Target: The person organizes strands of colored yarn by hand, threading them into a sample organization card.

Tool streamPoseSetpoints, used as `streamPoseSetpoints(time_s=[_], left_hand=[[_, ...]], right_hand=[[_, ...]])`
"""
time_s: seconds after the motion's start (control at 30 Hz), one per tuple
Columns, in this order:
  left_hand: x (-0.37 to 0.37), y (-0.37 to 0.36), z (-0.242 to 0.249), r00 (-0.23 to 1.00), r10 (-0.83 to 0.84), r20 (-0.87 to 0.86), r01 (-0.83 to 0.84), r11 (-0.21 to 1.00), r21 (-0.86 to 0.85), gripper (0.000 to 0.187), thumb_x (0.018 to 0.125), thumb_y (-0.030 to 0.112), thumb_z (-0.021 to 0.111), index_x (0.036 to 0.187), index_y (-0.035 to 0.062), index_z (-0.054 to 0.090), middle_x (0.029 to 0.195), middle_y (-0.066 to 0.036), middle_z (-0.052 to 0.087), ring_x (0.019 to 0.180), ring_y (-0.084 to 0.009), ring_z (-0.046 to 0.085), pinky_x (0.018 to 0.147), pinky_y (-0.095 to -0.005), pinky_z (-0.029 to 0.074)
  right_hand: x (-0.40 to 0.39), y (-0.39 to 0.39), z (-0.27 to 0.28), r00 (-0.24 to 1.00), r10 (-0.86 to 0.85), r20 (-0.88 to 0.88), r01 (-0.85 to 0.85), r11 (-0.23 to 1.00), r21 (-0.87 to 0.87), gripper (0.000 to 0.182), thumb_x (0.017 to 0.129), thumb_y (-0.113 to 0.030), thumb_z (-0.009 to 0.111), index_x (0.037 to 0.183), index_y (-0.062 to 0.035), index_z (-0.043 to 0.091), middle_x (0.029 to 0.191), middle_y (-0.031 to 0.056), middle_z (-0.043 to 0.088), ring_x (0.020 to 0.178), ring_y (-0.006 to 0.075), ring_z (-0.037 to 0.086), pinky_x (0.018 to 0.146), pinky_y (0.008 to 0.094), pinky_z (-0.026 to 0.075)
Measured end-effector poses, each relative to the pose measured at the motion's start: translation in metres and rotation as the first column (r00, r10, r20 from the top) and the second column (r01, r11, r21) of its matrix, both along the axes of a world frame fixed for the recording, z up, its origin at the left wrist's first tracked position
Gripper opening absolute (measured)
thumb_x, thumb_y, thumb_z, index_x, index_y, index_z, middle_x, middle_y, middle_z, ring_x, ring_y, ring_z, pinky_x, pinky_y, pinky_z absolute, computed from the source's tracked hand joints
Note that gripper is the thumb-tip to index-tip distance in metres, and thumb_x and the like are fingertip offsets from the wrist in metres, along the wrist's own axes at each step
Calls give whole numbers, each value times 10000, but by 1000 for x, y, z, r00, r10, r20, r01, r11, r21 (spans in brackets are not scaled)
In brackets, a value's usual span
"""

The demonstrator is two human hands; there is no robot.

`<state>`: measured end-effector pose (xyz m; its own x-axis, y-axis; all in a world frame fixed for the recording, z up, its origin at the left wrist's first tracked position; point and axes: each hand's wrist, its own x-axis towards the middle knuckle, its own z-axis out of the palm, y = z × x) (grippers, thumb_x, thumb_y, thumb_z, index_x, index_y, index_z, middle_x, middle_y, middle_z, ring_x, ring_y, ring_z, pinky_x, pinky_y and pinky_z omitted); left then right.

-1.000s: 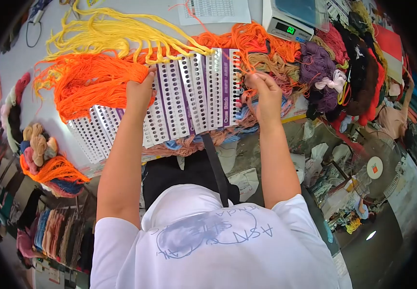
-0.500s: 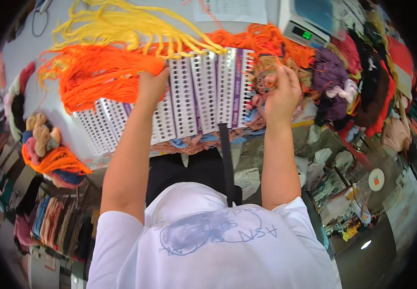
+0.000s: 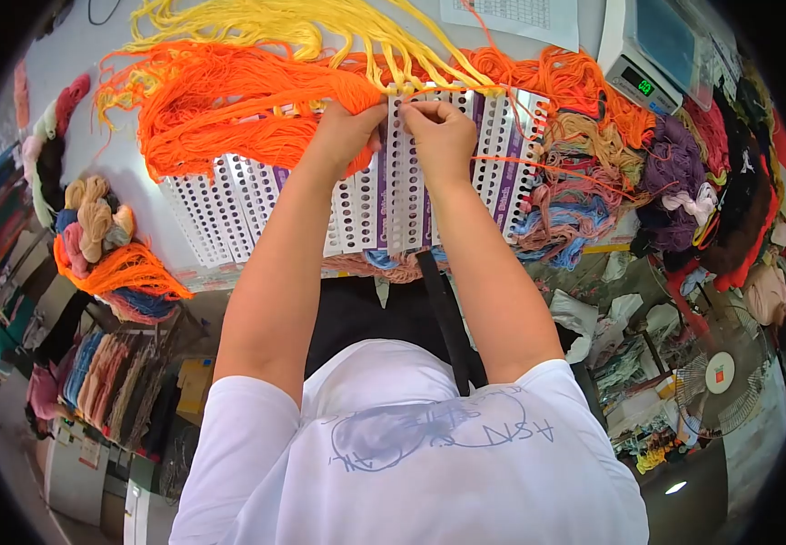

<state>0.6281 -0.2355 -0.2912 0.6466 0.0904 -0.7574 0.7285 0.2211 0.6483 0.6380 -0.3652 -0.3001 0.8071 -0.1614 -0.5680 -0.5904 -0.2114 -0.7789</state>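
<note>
My left hand is closed around the end of a thick bundle of orange yarn, which spreads leftward over the cards. Close beside it, my right hand pinches a strand of orange yarn at the upper end of a white punched card. A loose orange strand trails to the right from behind that hand. Several such cards with rows of holes and purple print lie overlapped in a row. Lengths of yellow yarn run from the cards' upper ends. My fingertips partly hide the holes there.
A digital scale and a printed sheet sit at the back of the table. Mixed yarn and purple yarn pile up at the right. More skeins hang at the left edge. A fan stands lower right.
My right hand has moved left from the far right of the cards to beside my left hand, with a strand trailing. My left hand keeps hold of the orange bundle. The view has shifted.
</note>
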Motion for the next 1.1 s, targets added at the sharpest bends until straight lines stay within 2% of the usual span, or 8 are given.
streamPoseSetpoints(time_s=[0.17, 0.4, 0.5, 0.7, 0.73, 0.83, 0.93, 1.1], left_hand=[[0, 4, -17, 997, -61, 35, 62, 998, -27, 99, 868, 121, 617, 868, 22, 617, 694, -16, 590, 495, -101, 510, 458, -238, 408], [-2, -2, -29, 1000, 8, 6, -8, 999, 41, 113, 850, 128, 638, 901, 27, 645, 719, -16, 608, 505, -95, 510, 478, -225, 418], [-4, 5, -9, 970, 173, 169, -216, 933, 288, 107, 794, 105, 622, 837, 8, 638, 652, -27, 590, 554, -105, 552, 517, -265, 442], [-25, 46, 34, 789, 612, 48, -531, 719, -448, 193, 846, 147, 491, 954, 14, 579, 783, -89, 607, 690, -182, 576, 742, -352, 491], [-31, 52, 30, 806, 590, 38, -379, 566, -732, 223, 859, 144, 452, 987, -5, 559, 798, -118, 621, 756, -209, 597, 838, -387, 465], [-30, 46, 31, 882, 460, 108, -239, 631, -738, 198, 862, 126, 457, 971, -7, 555, 881, -158, 640, 697, -200, 610, 794, -375, 495], [-14, 21, 32, 951, 164, 263, -32, 896, -442, 142, 807, -2, 537, 941, 22, 578, 957, -186, 657, 544, -147, 592, 649, -311, 521], [-13, 4, -5, 888, -282, 364, 231, 957, 177, 53, 806, 35, 602, 841, 0, 582, 769, -38, 622, 691, -122, 606, 624, -286, 497]], right_hand=[[-12, 3, -1, 851, 376, 367, -220, 889, -402, 79, 752, -107, 659, 814, -81, 700, 810, 58, 638, 700, 223, 627, 634, 321, 500], [-12, -6, 3, 899, 302, 316, -258, 950, -174, 178, 771, -64, 615, 919, -87, 712, 878, 48, 641, 712, 195, 631, 634, 303, 504], [2, -14, 20, 816, 493, 301, -348, 836, -424, 212, 764, -88, 630, 962, -117, 699, 897, 37, 593, 686, 210, 620, 615, 336, 503], [24, -29, 10, 602, 780, 172, -447, 508, -736, 157, 731, -123, 653, 888, -132, 664, 879, 25, 544, 853, 217, 595, 681, 369, 500], [25, -29, 8, 540, 821, 185, -421, 454, -785, 143, 719, -119, 654, 862, -122, 648, 902, 24, 553, 906, 212, 577, 714, 373, 492], [25, -27, 17, 413, 866, 282, -314, 426, -849, 123, 707, -109, 651, 826, -101, 619, 945, 25, 573, 980, 205, 546, 766, 385, 477], [20, -27, 36, 313, 873, 375, -260, 459, -850, 120, 721, -103, 635, 824, -84, 576, 885, 42, 613, 917, 205, 580, 725, 370, 484], [12, -25, 35, 436, 844, 312, -557, 525, -644, 166, 777, -113, 592, 923, -67, 529, 730, 89, 607, 751, 271, 634, 635, 378, 507]])
